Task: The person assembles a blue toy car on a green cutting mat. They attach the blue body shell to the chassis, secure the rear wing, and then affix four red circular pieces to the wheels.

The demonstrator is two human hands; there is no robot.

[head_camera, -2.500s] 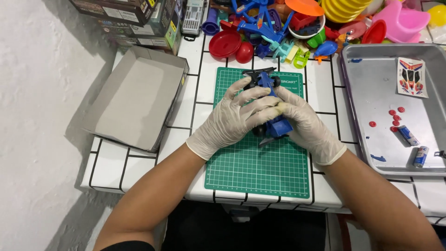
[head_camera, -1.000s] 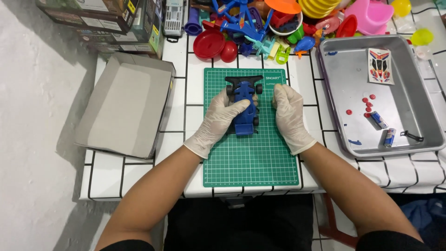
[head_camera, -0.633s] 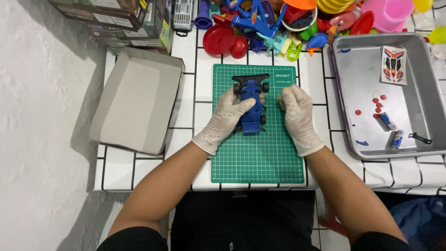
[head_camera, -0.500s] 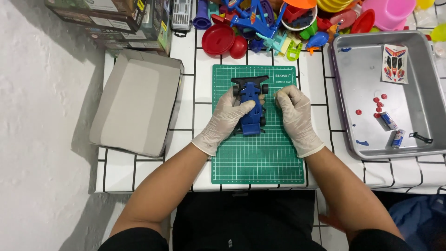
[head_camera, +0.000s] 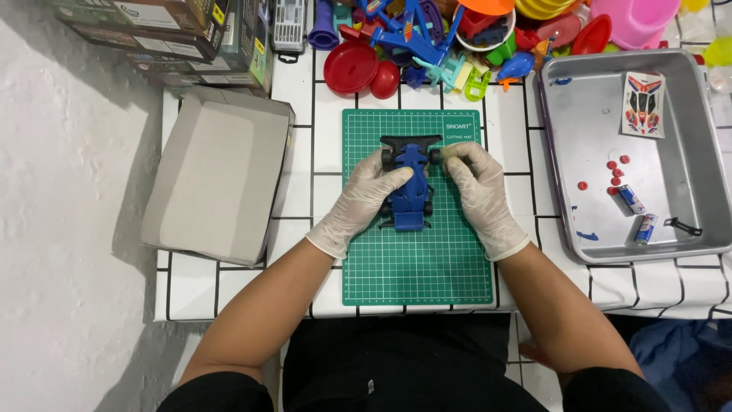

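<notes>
Left hand (head_camera: pixel 366 194) and right hand (head_camera: pixel 479 191) are gripping the blue toy race car (head_camera: pixel 410 183) from both sides, steadying it flat on the green cutting mat (head_camera: pixel 415 259).

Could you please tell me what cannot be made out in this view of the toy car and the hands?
- Car sides, head view: covered by left hand and right hand.
- Toy pile: cut by top edge.
- Red bits in tray: too small to identify.

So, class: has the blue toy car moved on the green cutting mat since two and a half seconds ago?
Yes. The blue toy car was lifted over the green cutting mat; now it lies flat there.
</notes>
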